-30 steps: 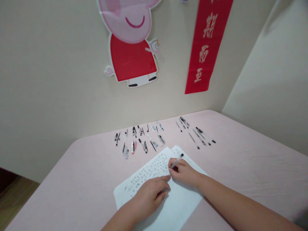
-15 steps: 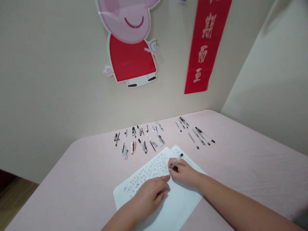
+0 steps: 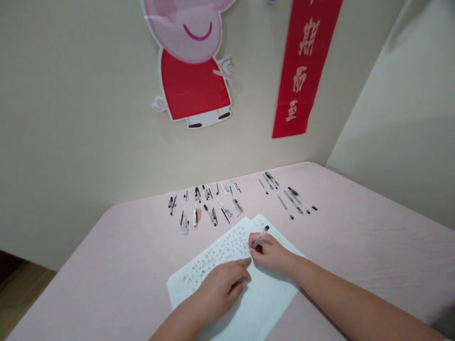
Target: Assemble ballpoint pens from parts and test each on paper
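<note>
My right hand is closed around a pen with a clear barrel and a black end pointing up. Its tip is hidden behind my fingers, down at the paper. Rows of small dark handwriting cover the upper left part of this white sheet, and its lower part is blank. Another sheet shows from beneath at the upper right. Resting on the paper, my left hand holds nothing; its index finger stretches toward my right hand and the other fingers are loosely bent.
Several groups of pen parts lie toward the back of the pink-covered table. More pens lie at the back right. Behind the table rises a wall with a pig cutout and a red banner.
The pen's upper end has tilted very slightly to the left. Both hands and the paper stay in nearly the same place.
</note>
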Demonstrator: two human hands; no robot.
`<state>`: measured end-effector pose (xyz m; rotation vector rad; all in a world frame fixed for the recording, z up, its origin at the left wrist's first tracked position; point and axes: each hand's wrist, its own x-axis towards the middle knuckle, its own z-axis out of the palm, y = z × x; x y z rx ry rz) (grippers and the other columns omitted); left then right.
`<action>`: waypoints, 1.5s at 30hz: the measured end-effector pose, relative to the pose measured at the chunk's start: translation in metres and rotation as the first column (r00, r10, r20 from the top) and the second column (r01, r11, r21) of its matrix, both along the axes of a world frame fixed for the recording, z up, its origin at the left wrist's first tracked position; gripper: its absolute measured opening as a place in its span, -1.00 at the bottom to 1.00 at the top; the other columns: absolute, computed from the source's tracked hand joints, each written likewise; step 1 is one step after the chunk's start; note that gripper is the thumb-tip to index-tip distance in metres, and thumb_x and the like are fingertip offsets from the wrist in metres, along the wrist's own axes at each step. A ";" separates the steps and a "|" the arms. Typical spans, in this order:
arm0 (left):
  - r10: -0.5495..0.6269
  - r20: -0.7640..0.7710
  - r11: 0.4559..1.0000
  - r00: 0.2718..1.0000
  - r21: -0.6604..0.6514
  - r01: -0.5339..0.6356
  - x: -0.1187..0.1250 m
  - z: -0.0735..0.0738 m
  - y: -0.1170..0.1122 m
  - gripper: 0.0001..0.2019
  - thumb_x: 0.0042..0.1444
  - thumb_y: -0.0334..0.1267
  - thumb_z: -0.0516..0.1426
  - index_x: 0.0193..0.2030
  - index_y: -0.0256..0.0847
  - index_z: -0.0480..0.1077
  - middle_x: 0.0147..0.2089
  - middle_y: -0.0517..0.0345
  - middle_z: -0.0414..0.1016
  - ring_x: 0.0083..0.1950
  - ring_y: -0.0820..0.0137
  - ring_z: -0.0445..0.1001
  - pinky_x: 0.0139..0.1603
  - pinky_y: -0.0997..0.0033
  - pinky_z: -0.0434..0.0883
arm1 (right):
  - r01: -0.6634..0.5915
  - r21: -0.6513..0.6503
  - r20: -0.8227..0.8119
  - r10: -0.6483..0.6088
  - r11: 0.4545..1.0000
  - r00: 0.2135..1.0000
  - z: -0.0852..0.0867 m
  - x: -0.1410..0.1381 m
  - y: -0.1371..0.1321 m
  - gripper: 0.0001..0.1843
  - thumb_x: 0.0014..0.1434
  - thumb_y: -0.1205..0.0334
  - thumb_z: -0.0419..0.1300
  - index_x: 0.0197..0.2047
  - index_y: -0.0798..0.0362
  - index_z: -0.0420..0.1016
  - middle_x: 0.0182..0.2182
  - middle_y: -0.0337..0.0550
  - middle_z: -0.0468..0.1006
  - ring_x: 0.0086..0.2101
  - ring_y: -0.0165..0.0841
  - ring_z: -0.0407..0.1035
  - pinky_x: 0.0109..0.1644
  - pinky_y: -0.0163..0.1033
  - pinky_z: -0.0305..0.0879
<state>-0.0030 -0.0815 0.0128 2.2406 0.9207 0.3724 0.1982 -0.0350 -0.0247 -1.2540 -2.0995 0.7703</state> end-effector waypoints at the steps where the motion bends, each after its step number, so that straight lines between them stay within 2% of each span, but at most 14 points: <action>1: 0.002 -0.004 1.000 1.000 0.000 -0.002 0.000 0.000 0.000 -0.78 0.10 -0.43 0.03 -0.17 -0.09 0.40 0.16 0.14 0.39 0.06 0.35 0.41 0.06 0.39 0.28 | 0.001 0.005 0.002 -0.001 1.000 1.000 0.000 0.000 0.000 -0.88 -0.09 0.47 0.05 -0.50 0.07 0.32 -0.60 -0.33 0.29 -0.55 -0.48 0.19 -0.45 -0.39 0.09; 12: 0.012 -0.010 1.000 1.000 -0.006 -0.012 0.000 0.002 -0.001 -0.80 0.14 -0.37 0.01 -0.18 -0.09 0.41 0.15 0.10 0.40 0.06 0.32 0.41 0.03 0.34 0.30 | -0.006 -0.012 -0.021 0.006 1.000 1.000 -0.003 0.001 0.001 -0.89 -0.08 0.46 0.05 -0.51 0.07 0.29 -0.61 -0.35 0.27 -0.56 -0.49 0.18 -0.46 -0.39 0.07; 16: 0.012 -0.006 1.000 1.000 -0.009 -0.012 -0.001 0.002 -0.002 -0.80 0.14 -0.37 0.01 -0.16 -0.10 0.41 0.16 0.10 0.38 0.08 0.31 0.39 0.05 0.35 0.29 | 0.016 -0.142 -0.181 -0.042 0.990 0.983 0.000 0.002 0.005 -0.93 -0.09 0.42 0.06 -0.51 0.07 0.27 -0.61 -0.35 0.25 -0.55 -0.49 0.15 -0.48 -0.38 0.07; 19: 0.013 -0.001 1.000 1.000 -0.008 -0.013 -0.001 0.002 -0.002 -0.79 0.15 -0.37 0.00 -0.16 -0.10 0.41 0.16 0.11 0.39 0.09 0.32 0.38 0.05 0.36 0.29 | 0.000 -0.241 -0.366 -0.091 0.970 0.926 0.001 0.003 0.011 -0.97 -0.06 0.35 0.08 -0.48 0.08 0.26 -0.59 -0.33 0.25 -0.53 -0.47 0.16 -0.47 -0.37 0.10; 23: 0.010 0.004 1.000 1.000 -0.006 -0.010 0.000 0.003 -0.003 -0.78 0.14 -0.37 0.00 -0.16 -0.10 0.42 0.14 0.10 0.41 0.10 0.30 0.38 0.05 0.35 0.30 | -0.035 -0.303 -0.460 -0.114 0.952 0.881 0.001 0.004 0.012 -0.87 0.00 0.20 0.16 -0.40 0.09 0.35 -0.57 -0.31 0.30 -0.54 -0.48 0.19 -0.49 -0.37 0.11; 27: 0.011 0.018 1.000 1.000 -0.003 -0.011 0.000 0.000 -0.003 -0.78 0.13 -0.38 0.01 -0.15 -0.10 0.42 0.12 0.11 0.43 0.16 0.32 0.34 0.09 0.35 0.28 | -0.037 -0.353 -0.520 -0.163 0.935 0.838 0.001 0.003 0.010 -0.62 0.12 -0.01 0.10 -0.15 0.13 0.42 -0.62 -0.30 0.33 -0.63 -0.50 0.17 -0.57 -0.38 0.07; 30: 0.027 0.033 1.000 0.999 0.014 -0.027 0.000 -0.004 -0.003 -0.78 0.15 -0.37 0.01 -0.15 -0.09 0.42 0.12 0.13 0.43 0.17 0.35 0.32 0.11 0.36 0.26 | -0.011 -0.302 -0.550 -0.165 0.953 0.818 0.004 0.005 0.011 -0.54 0.18 -0.07 0.01 -0.08 0.15 0.38 -0.61 -0.28 0.35 -0.63 -0.49 0.20 -0.58 -0.38 0.08; 33: 0.053 0.043 0.998 0.998 0.022 -0.054 0.000 -0.006 -0.004 -0.79 0.15 -0.37 0.01 -0.17 -0.09 0.43 0.12 0.13 0.44 0.14 0.36 0.35 0.11 0.38 0.27 | 0.067 -0.188 -0.509 -0.155 0.980 0.847 0.008 0.011 0.021 -0.60 0.18 -0.02 0.00 -0.10 0.12 0.36 -0.55 -0.23 0.40 -0.57 -0.45 0.28 -0.50 -0.35 0.19; 38: 0.102 0.113 0.994 0.988 0.017 -0.105 -0.001 -0.008 -0.005 -0.80 0.15 -0.37 0.01 -0.19 -0.11 0.44 0.04 0.10 0.48 0.05 0.35 0.41 0.08 0.36 0.30 | 0.212 -0.028 -0.358 -0.207 0.977 0.910 0.007 0.030 0.058 -0.74 0.13 0.18 0.05 -0.10 0.04 0.34 -0.43 -0.17 0.48 -0.42 -0.38 0.38 -0.32 -0.29 0.30; 42: 0.161 0.247 0.980 0.955 0.073 -0.184 -0.004 -0.014 0.000 -0.78 0.20 -0.31 -0.04 -0.15 -0.16 0.41 -0.08 0.02 0.52 -0.03 0.32 0.44 0.02 0.32 0.34 | 0.285 0.069 -0.211 -0.266 0.956 0.941 0.002 0.039 0.090 -0.68 0.08 0.35 0.07 -0.05 0.07 0.35 -0.24 -0.05 0.52 -0.29 -0.33 0.42 -0.18 -0.23 0.30; 45: 0.233 0.280 0.961 0.931 0.081 -0.265 -0.007 -0.018 0.004 -0.76 0.22 -0.25 -0.05 -0.15 -0.17 0.42 -0.11 -0.01 0.52 -0.07 0.30 0.45 -0.02 0.28 0.36 | 0.257 0.126 -0.080 -0.249 0.958 0.965 -0.001 0.037 0.105 -0.62 0.07 0.40 0.08 0.00 0.14 0.36 -0.14 0.06 0.50 -0.16 -0.27 0.40 -0.03 -0.16 0.25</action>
